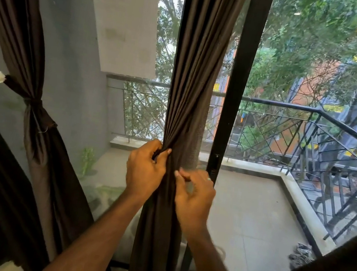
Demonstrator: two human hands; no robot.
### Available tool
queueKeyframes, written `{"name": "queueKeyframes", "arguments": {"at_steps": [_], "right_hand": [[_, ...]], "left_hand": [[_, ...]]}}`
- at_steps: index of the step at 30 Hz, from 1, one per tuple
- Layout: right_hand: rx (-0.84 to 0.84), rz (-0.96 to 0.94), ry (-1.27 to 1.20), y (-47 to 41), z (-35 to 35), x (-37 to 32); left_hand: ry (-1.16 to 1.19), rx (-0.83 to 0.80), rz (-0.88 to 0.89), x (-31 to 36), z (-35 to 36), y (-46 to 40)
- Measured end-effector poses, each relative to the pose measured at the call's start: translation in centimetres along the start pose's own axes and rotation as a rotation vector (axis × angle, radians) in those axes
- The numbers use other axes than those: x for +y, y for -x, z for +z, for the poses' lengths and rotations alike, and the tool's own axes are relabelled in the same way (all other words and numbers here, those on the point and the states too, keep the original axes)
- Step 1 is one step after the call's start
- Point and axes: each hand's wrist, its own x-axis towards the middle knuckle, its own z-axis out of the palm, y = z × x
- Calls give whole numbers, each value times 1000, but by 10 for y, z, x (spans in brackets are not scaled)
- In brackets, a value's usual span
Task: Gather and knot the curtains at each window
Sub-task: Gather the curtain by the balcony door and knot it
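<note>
Up close, two hands are working on one brown curtain hanging at the middle of the window. The left hand is clenching a bunch of its folds; the right hand, just beside and lower, is pinching the fabric. A second curtain is hanging at the left, already knotted. Beyond the glass, one balcony railing is running far right.

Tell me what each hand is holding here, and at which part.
The left hand grips the middle curtain around its gathered folds, about halfway down. The right hand pinches the same curtain's right edge just below.
</note>
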Motion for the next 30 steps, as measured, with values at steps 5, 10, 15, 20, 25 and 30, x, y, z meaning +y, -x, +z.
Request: {"name": "queueKeyframes", "arguments": {"at_steps": [5, 10, 15, 20, 25, 30], "right_hand": [[-108, -46, 46, 2, 10, 9], [-131, -73, 49, -1, 18, 10], [-186, -101, 66, 0, 25, 8], [-336, -95, 135, 8, 32, 18], [-389, -33, 149, 5, 35, 23], [-406, -12, 159, 4, 37, 26]], "left_hand": [[40, 9, 18, 3, 2, 7], [303, -70, -102, 5, 2, 13], [337, -141, -121, 4, -4, 12], [324, -160, -146, -2, -7, 6], [-13, 12, -138, 7, -5, 8], [-392, 82, -160, 24, -2, 12]]}}
